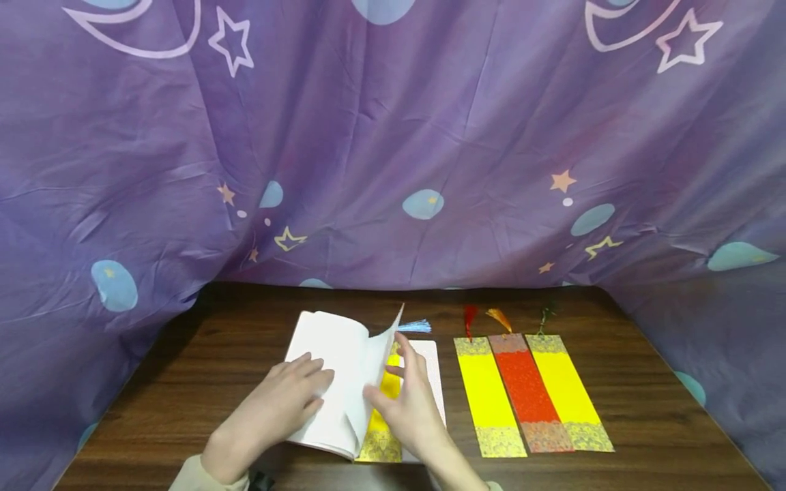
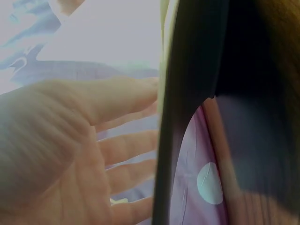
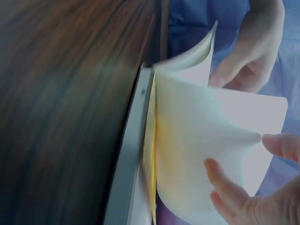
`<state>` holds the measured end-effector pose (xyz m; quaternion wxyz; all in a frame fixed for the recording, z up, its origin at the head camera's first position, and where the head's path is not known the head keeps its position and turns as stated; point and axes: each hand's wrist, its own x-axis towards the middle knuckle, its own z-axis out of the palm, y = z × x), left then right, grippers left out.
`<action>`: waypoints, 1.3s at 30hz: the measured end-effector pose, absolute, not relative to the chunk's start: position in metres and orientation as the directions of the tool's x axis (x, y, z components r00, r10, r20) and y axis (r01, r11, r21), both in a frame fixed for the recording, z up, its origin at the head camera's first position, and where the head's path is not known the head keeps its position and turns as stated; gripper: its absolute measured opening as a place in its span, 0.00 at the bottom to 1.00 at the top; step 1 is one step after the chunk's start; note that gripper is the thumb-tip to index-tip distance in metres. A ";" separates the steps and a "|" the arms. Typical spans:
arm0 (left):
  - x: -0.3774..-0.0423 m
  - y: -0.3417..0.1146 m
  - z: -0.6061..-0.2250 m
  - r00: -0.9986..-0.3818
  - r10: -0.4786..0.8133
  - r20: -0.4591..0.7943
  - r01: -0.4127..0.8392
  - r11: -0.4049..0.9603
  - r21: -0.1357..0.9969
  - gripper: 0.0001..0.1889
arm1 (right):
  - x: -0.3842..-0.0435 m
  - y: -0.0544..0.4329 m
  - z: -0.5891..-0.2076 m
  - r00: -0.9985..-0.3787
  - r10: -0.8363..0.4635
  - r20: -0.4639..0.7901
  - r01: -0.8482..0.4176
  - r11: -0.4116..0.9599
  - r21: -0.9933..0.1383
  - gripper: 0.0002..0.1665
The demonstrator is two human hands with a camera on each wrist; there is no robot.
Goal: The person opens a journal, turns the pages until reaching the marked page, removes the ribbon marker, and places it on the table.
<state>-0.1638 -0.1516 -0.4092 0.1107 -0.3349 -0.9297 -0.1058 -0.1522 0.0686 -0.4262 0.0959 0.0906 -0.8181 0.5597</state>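
Observation:
An open notebook (image 1: 334, 372) with blank white pages lies on the table. My left hand (image 1: 276, 402) rests on its left-hand pages with fingers extended. One page (image 3: 201, 122) stands raised near the spine and bows over. Against this page is my right hand (image 1: 411, 402), its fingers spread and slightly bent; a fingertip dents the paper in the right wrist view. Beneath the raised page lies a yellow bookmark (image 1: 381, 447) with patterned gold ends, partly hidden by page and hand. Its light blue tassel (image 1: 415, 326) sticks out past the notebook's top edge.
To the right lie a yellow bookmark (image 1: 488, 392) with a red tassel, a red bookmark (image 1: 529, 389) with an orange tassel, and another yellow bookmark (image 1: 565, 385) with a green tassel. The dark wooden table (image 1: 184, 382) meets a purple patterned curtain (image 1: 368, 136) behind.

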 end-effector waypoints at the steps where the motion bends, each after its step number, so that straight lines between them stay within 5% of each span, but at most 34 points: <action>1: -0.164 -0.152 -0.409 -0.751 0.598 0.279 0.646 0.754 0.121 0.18 | -0.151 0.065 -0.426 -0.968 -0.053 0.244 -0.247 0.362 -0.899 0.51; 15: -0.164 -0.153 -0.402 -0.760 0.549 0.348 0.611 0.786 0.096 0.17 | -0.144 0.042 -0.432 -0.953 -0.162 0.258 -0.303 0.425 -0.853 0.35; 29: -0.170 -0.153 -0.397 -0.648 0.522 0.556 0.653 0.756 0.051 0.10 | -0.136 0.038 -0.433 -0.945 -0.221 0.239 -0.320 0.487 -0.813 0.27; 39: -0.169 -0.148 -0.395 -0.639 0.455 0.620 0.627 0.776 0.076 0.17 | -0.132 0.038 -0.436 -0.919 -0.326 0.220 -0.377 0.575 -0.726 0.22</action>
